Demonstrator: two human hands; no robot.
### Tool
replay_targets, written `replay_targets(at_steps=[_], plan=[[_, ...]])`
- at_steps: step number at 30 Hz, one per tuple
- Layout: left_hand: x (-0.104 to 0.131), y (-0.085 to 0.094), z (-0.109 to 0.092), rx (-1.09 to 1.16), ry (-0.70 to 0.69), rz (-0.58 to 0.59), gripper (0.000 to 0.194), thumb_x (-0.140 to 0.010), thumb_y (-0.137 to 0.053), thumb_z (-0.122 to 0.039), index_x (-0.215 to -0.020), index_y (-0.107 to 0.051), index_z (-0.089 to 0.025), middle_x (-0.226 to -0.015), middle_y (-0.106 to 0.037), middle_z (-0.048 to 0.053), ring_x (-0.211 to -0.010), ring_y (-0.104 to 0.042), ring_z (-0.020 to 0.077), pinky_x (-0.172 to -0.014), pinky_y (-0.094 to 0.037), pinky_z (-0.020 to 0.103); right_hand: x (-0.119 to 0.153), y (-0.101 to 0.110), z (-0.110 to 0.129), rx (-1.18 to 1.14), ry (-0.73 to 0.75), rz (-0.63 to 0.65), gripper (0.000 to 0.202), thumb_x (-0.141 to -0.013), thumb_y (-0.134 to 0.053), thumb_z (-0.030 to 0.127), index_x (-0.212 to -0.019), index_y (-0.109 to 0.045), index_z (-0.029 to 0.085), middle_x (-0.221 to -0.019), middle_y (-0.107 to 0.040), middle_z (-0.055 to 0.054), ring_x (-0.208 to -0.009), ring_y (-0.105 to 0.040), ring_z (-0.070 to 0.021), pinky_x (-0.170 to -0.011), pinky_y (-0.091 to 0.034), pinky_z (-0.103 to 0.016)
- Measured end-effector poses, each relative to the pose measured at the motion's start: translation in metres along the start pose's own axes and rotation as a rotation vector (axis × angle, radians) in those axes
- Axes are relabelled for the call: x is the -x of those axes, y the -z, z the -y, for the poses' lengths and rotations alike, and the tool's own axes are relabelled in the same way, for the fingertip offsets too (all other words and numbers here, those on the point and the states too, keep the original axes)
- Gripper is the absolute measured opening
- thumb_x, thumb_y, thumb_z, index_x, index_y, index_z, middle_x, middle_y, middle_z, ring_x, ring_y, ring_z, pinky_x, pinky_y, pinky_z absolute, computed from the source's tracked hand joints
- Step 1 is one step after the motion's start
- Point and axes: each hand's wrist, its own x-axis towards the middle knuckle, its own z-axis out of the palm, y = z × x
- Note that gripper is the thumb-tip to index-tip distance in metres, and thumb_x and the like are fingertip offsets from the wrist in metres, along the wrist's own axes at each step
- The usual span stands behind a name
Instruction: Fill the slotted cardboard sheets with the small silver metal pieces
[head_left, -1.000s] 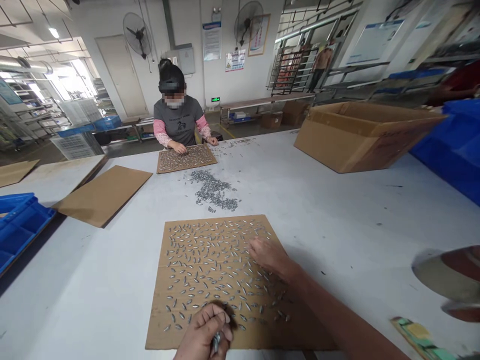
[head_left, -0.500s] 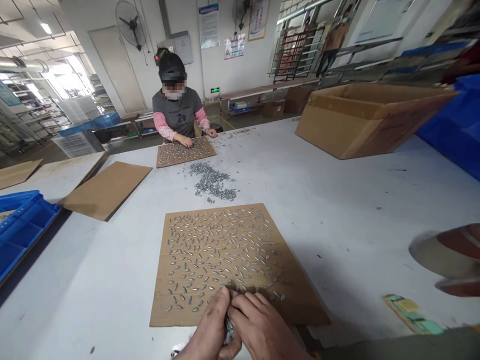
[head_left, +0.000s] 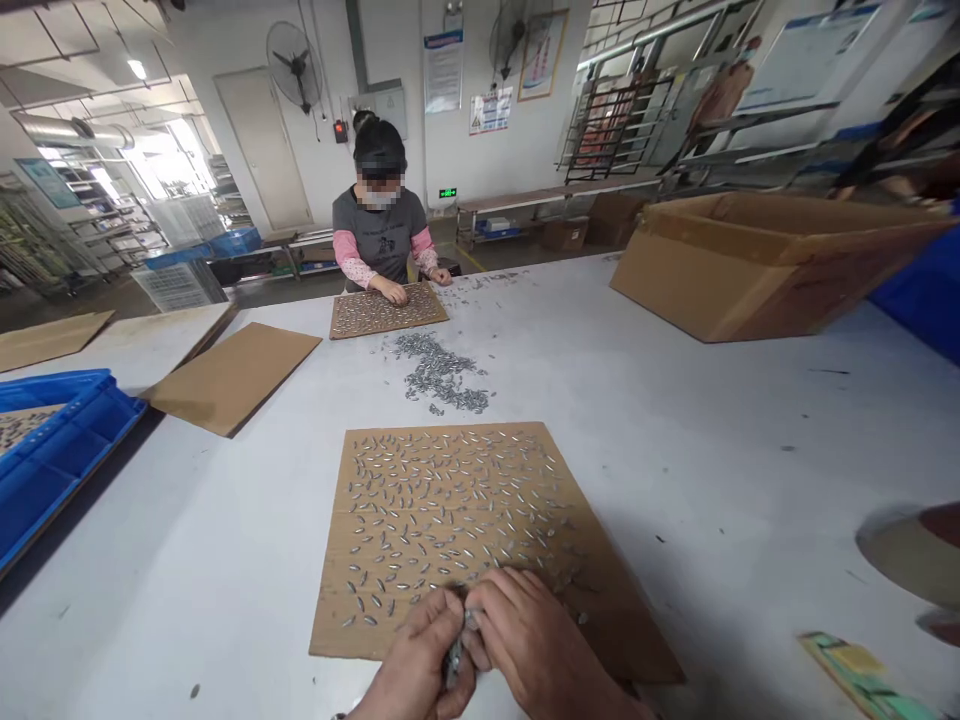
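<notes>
Many small silvery, spindle-shaped metal pieces lie spread in loose rows on a brown cardboard sheet in front of me. Over its near edge, my left hand is closed around a bunch of the same pieces, which show between its fingers. Right beside it, my right hand is closed, its thumb and fingertips pinched together against the left hand's fingers. A metal piece seems to be at those fingertips, partly hidden. Beyond the sheet lies a heap of metal pieces on the white table.
Across the table a person works over another covered cardboard sheet. A large cardboard box stands at the right, a blue crate at the left. A bare cardboard sheet lies near it. A green and yellow item lies at lower right.
The view has shifted slightly, so the scene sits further right and lower. My right hand's fingertips have drawn back from the sheet toward the left hand's bunch of metal pieces.
</notes>
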Motion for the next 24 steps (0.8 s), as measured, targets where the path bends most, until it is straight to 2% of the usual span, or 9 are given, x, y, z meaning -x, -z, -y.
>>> replay_targets(at_steps=[3,7,10,14,19,21,24], plan=[[-0.004,0.005,-0.001,0.009,-0.076,0.019,0.06,-0.072,-0.08,-0.071,-0.076,-0.049,-0.02,-0.064,-0.061,-0.003,-0.033,-0.032,0.0009,-0.035,-0.006,0.021,-0.01,0.003,-0.001,-0.143,-0.057,0.032,0.022,-0.095,-0.044,0.009,-0.085,-0.057,0.023,-0.085,-0.065,-0.001,-0.079,-0.06,-0.0165,-0.072,-0.043,-0.029],[-0.012,0.011,0.003,0.137,-0.129,-0.07,0.06,-0.07,-0.082,-0.069,-0.081,-0.054,-0.018,-0.065,-0.063,-0.002,-0.034,-0.033,0.0009,-0.035,-0.007,0.021,-0.042,0.007,-0.023,-0.245,-0.166,0.122,0.021,-0.097,-0.045,0.018,-0.082,-0.059,0.023,-0.084,-0.066,0.0,-0.079,-0.062,-0.0152,-0.071,-0.044,-0.026],[-0.014,0.016,0.004,0.226,-0.094,-0.122,0.061,-0.065,-0.088,-0.065,-0.087,-0.056,-0.018,-0.068,-0.065,-0.001,-0.038,-0.039,0.0027,-0.038,-0.007,0.02,-0.077,0.006,-0.055,-0.126,-0.302,0.142,0.025,-0.098,-0.044,0.022,-0.082,-0.063,0.022,-0.088,-0.067,-0.003,-0.082,-0.062,-0.0174,-0.074,-0.043,-0.028],[-0.015,0.022,0.005,0.254,-0.059,-0.077,0.057,-0.064,-0.09,-0.059,-0.082,-0.054,-0.019,-0.067,-0.066,0.001,-0.038,-0.038,0.0036,-0.038,-0.007,0.02,-0.109,-0.008,-0.083,0.047,-0.374,0.262,0.022,-0.092,-0.049,0.015,-0.079,-0.066,0.02,-0.091,-0.07,-0.006,-0.089,-0.062,-0.0192,-0.079,-0.04,-0.028],[-0.017,0.027,0.008,0.277,-0.075,-0.083,0.057,-0.062,-0.089,-0.06,-0.08,-0.053,-0.02,-0.064,-0.064,0.0,-0.036,-0.037,0.0035,-0.037,-0.007,0.021,-0.118,-0.025,-0.087,0.096,-0.396,0.31,0.022,-0.092,-0.047,0.012,-0.081,-0.066,0.019,-0.094,-0.071,-0.008,-0.092,-0.061,-0.0185,-0.08,-0.037,-0.027],[-0.016,0.027,0.008,0.281,-0.081,-0.09,0.058,-0.062,-0.089,-0.061,-0.079,-0.052,-0.02,-0.064,-0.065,0.0,-0.036,-0.037,0.0034,-0.037,-0.007,0.02,-0.119,-0.021,-0.086,0.076,-0.401,0.3,0.018,-0.09,-0.05,0.011,-0.085,-0.065,0.019,-0.096,-0.07,-0.007,-0.093,-0.061,-0.0183,-0.08,-0.037,-0.026],[-0.015,0.024,0.004,0.267,-0.071,-0.08,0.063,-0.061,-0.088,-0.067,-0.083,-0.054,-0.019,-0.066,-0.066,0.001,-0.036,-0.039,0.0035,-0.036,-0.008,0.02,-0.11,-0.006,-0.076,0.062,-0.402,0.211,0.013,-0.093,-0.051,0.017,-0.089,-0.063,0.019,-0.094,-0.069,-0.006,-0.089,-0.061,-0.0184,-0.077,-0.039,-0.027]])
